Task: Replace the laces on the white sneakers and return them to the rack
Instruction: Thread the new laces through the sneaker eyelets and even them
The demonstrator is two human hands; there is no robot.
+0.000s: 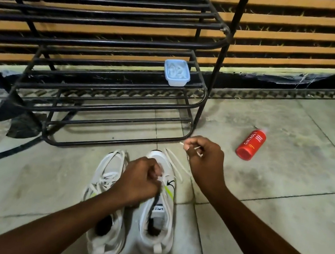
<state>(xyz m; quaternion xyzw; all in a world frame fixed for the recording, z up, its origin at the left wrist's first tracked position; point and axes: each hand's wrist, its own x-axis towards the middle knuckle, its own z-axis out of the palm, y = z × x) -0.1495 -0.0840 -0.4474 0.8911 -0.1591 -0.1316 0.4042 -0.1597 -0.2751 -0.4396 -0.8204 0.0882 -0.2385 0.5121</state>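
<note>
**White sneakers on the floor, a lace in the right hand**

We see the pair standing side by side on the grey floor tiles (273,189), just in front of the black metal rack (198,109), toes towards it. The left sneaker (98,246) has a loose lace slack across its front, and our left forearm covers its middle. The right sneaker (153,244) shows an open tongue with a printed label too blurred to read.

Our left hand (140,180) is curled tight over the forefoot of the right sneaker. It grips the upper there, but its own knuckles hide exactly which part the fingers pinch. Our right hand (203,157) is raised beside the rack's corner and pinches a cream lace (173,163) between thumb and fingers. The lace runs down towards the right sneaker, and its lower end disappears behind the left hand.

On the rack's lower shelf sits a pale blue tub (176,73), its contents unclear. A red bottle (251,144) lies on the tiles to the right. The rack is cut off at the top and left.
</note>
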